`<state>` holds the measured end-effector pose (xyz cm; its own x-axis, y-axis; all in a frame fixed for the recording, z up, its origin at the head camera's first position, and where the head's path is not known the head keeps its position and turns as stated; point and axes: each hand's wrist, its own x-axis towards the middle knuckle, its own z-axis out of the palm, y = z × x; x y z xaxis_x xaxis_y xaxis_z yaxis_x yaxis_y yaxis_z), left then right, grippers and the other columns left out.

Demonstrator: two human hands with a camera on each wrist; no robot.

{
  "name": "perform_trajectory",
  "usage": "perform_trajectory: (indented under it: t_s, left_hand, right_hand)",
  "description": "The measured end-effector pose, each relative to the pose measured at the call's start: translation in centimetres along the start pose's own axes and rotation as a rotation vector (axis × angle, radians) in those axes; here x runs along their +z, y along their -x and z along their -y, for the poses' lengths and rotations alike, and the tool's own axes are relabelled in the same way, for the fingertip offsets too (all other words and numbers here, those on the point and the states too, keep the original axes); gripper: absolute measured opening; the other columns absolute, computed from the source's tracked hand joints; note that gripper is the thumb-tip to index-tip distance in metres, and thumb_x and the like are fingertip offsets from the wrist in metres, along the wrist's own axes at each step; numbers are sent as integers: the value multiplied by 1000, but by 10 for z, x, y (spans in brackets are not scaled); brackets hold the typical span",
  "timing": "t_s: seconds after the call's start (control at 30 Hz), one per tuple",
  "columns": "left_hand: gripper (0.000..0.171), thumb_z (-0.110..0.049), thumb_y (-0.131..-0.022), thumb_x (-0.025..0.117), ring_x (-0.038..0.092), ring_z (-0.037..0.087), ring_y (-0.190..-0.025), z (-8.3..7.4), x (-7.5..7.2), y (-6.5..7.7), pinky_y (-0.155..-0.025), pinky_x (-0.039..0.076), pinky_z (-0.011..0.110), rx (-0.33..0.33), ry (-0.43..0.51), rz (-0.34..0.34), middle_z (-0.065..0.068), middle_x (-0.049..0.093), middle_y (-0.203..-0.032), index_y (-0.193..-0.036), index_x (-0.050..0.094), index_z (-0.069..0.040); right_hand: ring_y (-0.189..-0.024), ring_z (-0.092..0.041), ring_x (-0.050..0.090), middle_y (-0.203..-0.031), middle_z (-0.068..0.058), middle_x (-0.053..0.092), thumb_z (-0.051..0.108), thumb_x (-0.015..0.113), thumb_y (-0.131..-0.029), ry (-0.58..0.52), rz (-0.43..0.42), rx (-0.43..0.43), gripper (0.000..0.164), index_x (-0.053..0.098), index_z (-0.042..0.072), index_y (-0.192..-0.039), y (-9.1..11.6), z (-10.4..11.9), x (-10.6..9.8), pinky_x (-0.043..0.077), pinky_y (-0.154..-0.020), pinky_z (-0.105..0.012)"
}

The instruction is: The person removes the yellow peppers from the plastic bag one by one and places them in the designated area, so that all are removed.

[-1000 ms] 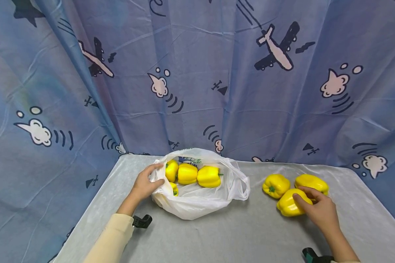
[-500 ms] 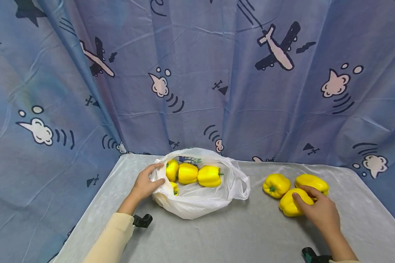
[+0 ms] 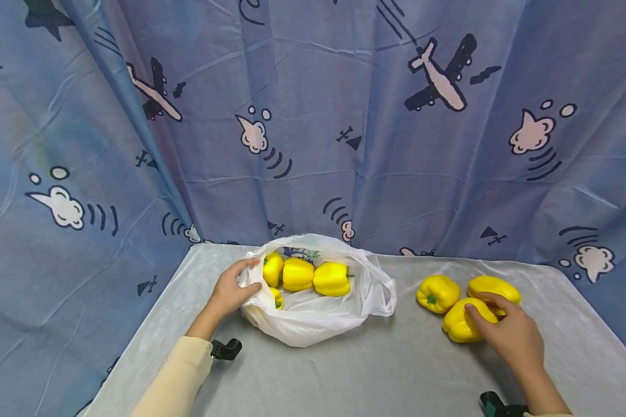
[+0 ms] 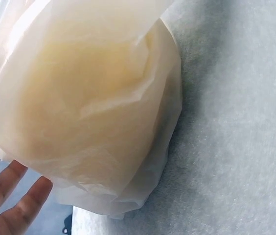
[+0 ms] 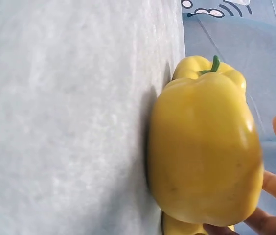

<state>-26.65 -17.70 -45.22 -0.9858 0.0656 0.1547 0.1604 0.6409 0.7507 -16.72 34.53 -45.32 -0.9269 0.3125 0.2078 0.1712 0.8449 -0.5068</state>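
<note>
In the head view a white plastic bag lies on the table with its mouth toward me. Several yellow bell peppers are inside it. At the bag's left rim rests my left hand, thumb and fingers spread apart; the left wrist view shows fingertips right at the bag's edge. My right hand is over the nearest loose bell pepper. In the right wrist view its thumb is held off that pepper, while the other fingers reach behind and below it.
Two more yellow bell peppers lie beside the nearest one: the left pepper and the back pepper. The grey cloth-covered table ends at a blue curtain printed with airplanes. A black wrist device sits under the left forearm.
The nearest loose pepper has shifted slightly right, and my right hand has drawn a little to the right. My left hand and the bag look the same.
</note>
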Motion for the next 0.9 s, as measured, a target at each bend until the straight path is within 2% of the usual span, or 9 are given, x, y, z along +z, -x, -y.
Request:
perform_trajectory:
  t_s: [0.13,0.37,0.77,0.9]
  left_hand:
    - [55,-20,-79,70,41,35,-138,-1,0,0,-114,31,55,-10,2,5,12,50,-144,-132,57,-16]
    - [55,-19,-79,69,40,35,-138,-1,0,0,-114,31,55,-10,-5,10,12,50,-144,-133,56,-16]
    - [55,-20,-79,70,41,34,-138,1,0,-1,-115,31,54,-6,3,8,11,50,-144,-132,57,-17]
    - [55,-20,-79,70,40,34,-138,0,0,0,-115,31,54,-10,7,9,11,50,-144,-133,56,-17]
  right_hand:
    - [-98,-45,62,-119,-28,63,55,60,-87,1,21,6,65,60,3,-126,0,2,-4,49,-67,-48]
    - [-105,-53,53,-129,-35,51,54,55,-90,12,69,-9,69,52,1,-134,0,10,-14,46,-75,-60]
    - [-117,-55,43,-136,-34,46,52,54,-92,-25,111,-71,69,45,3,-140,-4,26,-19,38,-86,-70]
    - [-120,-57,41,-139,-33,45,49,55,-92,-53,102,-96,67,45,3,-140,-6,29,-20,35,-88,-72]
